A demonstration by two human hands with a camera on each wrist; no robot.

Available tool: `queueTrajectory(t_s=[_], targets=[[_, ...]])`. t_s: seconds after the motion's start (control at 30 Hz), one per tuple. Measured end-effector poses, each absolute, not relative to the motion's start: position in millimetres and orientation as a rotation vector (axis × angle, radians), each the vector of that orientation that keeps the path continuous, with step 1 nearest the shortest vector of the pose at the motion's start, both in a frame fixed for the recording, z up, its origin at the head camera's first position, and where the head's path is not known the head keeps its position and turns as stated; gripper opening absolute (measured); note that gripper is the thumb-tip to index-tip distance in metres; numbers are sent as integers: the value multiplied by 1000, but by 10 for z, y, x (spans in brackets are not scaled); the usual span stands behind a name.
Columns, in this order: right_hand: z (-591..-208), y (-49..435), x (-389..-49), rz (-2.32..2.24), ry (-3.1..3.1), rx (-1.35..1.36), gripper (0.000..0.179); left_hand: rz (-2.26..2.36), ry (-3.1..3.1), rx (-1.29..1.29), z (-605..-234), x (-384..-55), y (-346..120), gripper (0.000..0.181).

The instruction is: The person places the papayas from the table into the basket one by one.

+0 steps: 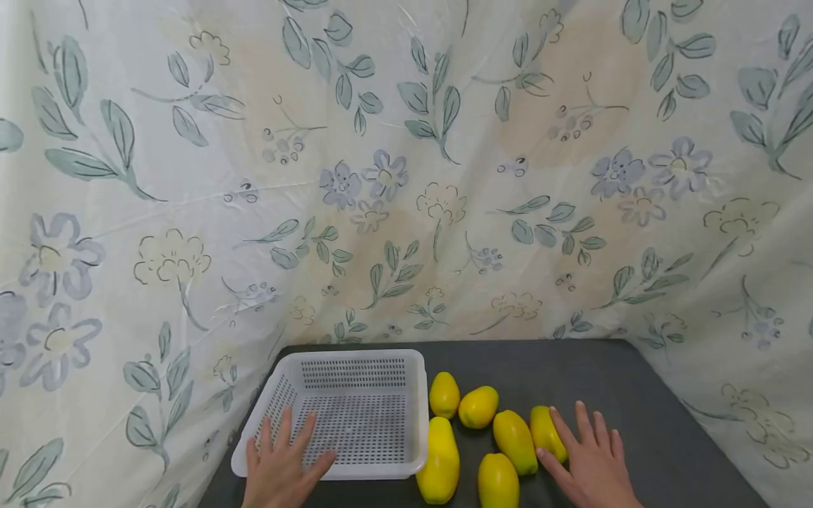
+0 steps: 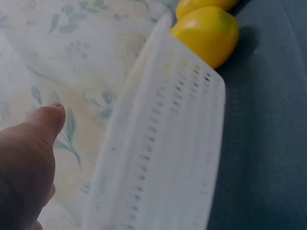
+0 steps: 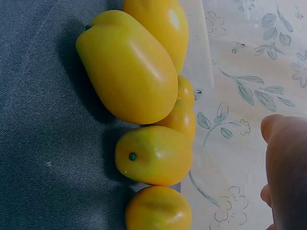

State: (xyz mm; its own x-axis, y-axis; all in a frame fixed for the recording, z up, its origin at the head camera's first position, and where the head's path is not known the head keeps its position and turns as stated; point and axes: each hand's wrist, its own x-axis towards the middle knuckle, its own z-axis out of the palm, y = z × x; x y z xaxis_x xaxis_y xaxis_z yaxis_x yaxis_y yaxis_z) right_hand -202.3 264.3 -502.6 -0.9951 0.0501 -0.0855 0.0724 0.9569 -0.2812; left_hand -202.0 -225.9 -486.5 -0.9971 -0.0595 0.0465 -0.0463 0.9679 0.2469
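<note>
A white perforated plastic basket (image 1: 416, 416) stands on the left of the dark table. My left hand (image 1: 282, 462), fingers spread, hovers over its front left part in the head view and holds nothing. In the left wrist view the thumb (image 2: 41, 122) is apart from the basket's side (image 2: 182, 143). Several smooth yellow mangoes lie right of the basket, among them a long one (image 1: 438, 462) beside its wall. My right hand (image 1: 587, 458), also spread, is nearest the rightmost mango (image 1: 546, 432); the right wrist view shows its thumb (image 3: 276, 127) away from the mangoes (image 3: 127, 67).
The dark grey table (image 1: 660, 423) extends right of the mangoes. A floral-patterned cloth (image 1: 444, 233) hangs behind the table and along both sides. Two more mangoes, one upright (image 1: 444, 395) and one tilted (image 1: 479, 407), lie near the basket's right back corner.
</note>
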Motion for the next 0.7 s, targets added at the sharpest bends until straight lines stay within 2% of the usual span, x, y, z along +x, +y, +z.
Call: queueTrajectory(t_s=[0.3, 0.7], targets=[[-5127, 2658, -1977, -420, 3019, 147, 97, -474, -3164, 297, -5272, -2025, -2510, 101], [-5149, 2723, -1897, -510, 3063, 149, 95, -469, -3110, 282, -5278, -2026, -2513, 96]])
